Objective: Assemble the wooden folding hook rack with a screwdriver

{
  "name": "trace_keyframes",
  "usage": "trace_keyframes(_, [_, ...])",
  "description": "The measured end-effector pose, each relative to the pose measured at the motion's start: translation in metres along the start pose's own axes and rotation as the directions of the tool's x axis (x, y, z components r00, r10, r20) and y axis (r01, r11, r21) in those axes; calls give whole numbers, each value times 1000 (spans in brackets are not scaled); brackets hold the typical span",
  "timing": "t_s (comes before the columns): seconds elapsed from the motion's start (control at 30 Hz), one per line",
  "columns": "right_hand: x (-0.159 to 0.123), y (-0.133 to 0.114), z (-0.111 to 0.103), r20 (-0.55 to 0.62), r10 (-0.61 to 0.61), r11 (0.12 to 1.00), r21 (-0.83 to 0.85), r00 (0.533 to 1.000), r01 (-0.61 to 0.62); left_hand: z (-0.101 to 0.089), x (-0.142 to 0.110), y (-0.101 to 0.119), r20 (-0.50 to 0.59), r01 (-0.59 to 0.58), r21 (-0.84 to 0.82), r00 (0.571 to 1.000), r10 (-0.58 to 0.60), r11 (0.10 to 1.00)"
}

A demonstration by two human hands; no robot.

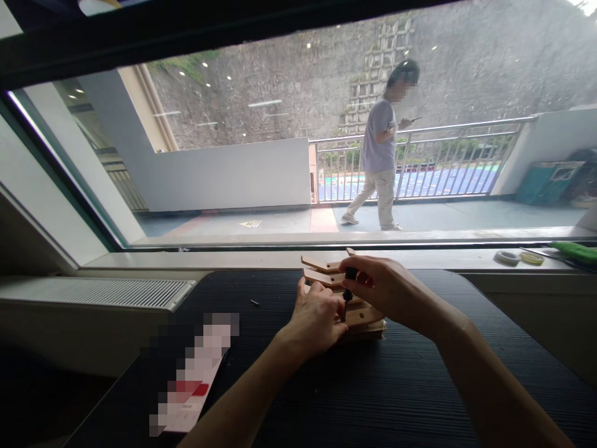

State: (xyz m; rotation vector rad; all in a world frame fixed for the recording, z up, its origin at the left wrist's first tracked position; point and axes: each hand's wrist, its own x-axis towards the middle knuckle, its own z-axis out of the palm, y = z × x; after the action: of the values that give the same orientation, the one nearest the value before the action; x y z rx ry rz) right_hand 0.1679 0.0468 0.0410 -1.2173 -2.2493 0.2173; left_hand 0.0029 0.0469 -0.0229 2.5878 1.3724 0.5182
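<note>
A wooden assembly of angled slats with holes (364,316) sits on the dark table, partly hidden by my hands. My right hand (385,286) is closed around the black handle of a small screwdriver (348,294), held upright with its shaft pointing down at the slats. My left hand (317,316) grips the left side of the wooden assembly, its fingertips close to the screwdriver's shaft. The screwdriver's tip is hidden behind those fingers. A small dark piece, perhaps a screw (254,303), lies on the table to the left.
Left of my arm, a flat, partly blurred item (186,407) rests on the black table (420,386). Tape rolls (507,257) and a green cloth (576,251) lie on the windowsill. A vent (116,291) borders the table. Outside the glass, a person (380,140) walks past a railing.
</note>
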Motion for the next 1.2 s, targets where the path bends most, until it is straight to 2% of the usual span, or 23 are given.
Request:
trace_keyframes(0.2, [1, 2, 3, -23, 29, 999, -24, 999, -30, -1, 0, 1, 14, 14, 6, 1000, -15, 1000])
trace_keyframes(0.43, [-4, 1, -4, 39, -14, 992, 123, 999, 9, -3, -1, 1, 11, 8, -14, 1000, -8, 1000])
trace_keyframes(0.57, [-3, 2, -6, 22, -62, 994, 92, 998, 59, -2, 0, 0, 0, 8, 7, 1000, -8, 1000])
trace_keyframes(1.0, [1, 0, 1, -14, -62, 998, -25, 998, 61, -2, 0, 2, 27, 15, 11, 1000, -15, 1000])
trace_keyframes(1.2, [-5, -4, -3, 17, -80, 993, 89, 997, 78, -4, 0, 3, 29, 8, 2, 1000, -8, 1000])
